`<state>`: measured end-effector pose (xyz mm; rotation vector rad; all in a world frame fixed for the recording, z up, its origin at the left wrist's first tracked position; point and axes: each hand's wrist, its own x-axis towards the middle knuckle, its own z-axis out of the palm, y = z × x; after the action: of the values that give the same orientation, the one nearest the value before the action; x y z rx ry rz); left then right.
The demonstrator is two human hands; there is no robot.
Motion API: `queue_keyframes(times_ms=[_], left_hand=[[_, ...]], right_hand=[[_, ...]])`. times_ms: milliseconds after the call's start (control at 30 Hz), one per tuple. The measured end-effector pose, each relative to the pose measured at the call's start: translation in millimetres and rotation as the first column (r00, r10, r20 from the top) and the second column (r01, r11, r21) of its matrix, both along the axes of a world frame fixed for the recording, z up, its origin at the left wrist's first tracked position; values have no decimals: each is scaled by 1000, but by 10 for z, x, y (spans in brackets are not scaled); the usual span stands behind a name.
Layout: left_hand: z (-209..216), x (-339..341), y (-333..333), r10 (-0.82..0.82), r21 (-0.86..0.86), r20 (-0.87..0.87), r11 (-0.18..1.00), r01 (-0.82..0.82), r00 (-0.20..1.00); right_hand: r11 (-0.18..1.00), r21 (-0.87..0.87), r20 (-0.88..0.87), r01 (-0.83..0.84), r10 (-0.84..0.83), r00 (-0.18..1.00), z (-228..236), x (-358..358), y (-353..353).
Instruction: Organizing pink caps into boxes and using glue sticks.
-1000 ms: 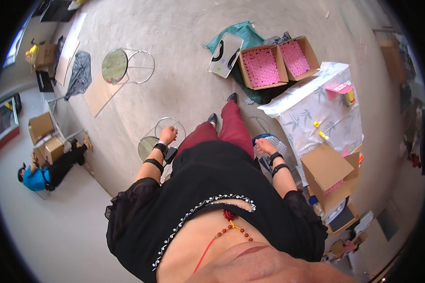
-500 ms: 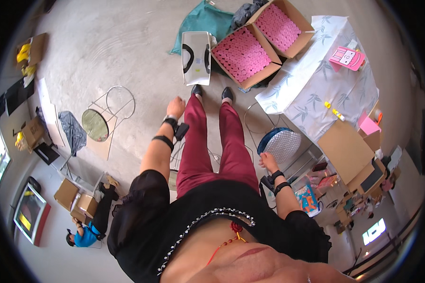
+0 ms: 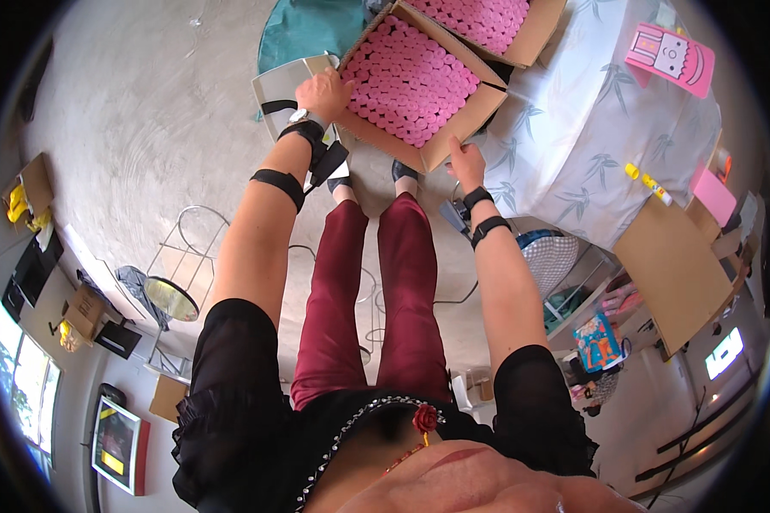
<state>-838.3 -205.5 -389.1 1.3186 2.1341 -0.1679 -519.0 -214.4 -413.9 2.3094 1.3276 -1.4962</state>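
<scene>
An open cardboard box (image 3: pixel 383 141) full of small pink roll-like pieces (image 3: pixel 411 81) stands in front of my feet. My left hand (image 3: pixel 323 92) is closed on its left wall, reaching across a white bin with black handles (image 3: pixel 269 85). At the box's near right corner, my right hand (image 3: pixel 465 164) has its fingers curled around the cardboard edge, thumb up. What the fingertips do inside the walls is partly hidden. A second cardboard box (image 3: pixel 546 30), also holding pink pieces, adjoins it on the far side.
To the right is a table with a leaf-patterned white cloth (image 3: pixel 565 162), bearing a pink card stand (image 3: pixel 672 60), a glue stick (image 3: pixel 656 190) and a cardboard sheet (image 3: pixel 676 274). A checked stool (image 3: pixel 546 256) stands beneath its edge. A wire-framed stool (image 3: pixel 173 297) is at left, a teal bag (image 3: pixel 308 34) behind the bin.
Both hands have moved forward from beside my legs to the near box and closed on its edges. My body leans closer to the boxes.
</scene>
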Motion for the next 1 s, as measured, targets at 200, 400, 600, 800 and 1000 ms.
queue_keyframes(times_ms=[200,400,600,800,1000], left_hand=[[-211,150,449,-45,-56,-119,998,39,992],[-399,-94,432,-200,13,-156,979,204,967],[-228,16,207,-193,20,-57,981,194,980],[-105,155,-261,-80,133,-13,988,81,997],[-215,570,-855,136,178,103,972,-152,985]], right_hand=[[977,77,262,-199,173,949,-403,218,359],[905,260,316,-337,250,915,-422,161,351],[798,326,391,-506,373,841,-193,333,602],[729,291,401,-620,495,771,181,306,894],[727,251,447,-639,498,743,75,401,742]])
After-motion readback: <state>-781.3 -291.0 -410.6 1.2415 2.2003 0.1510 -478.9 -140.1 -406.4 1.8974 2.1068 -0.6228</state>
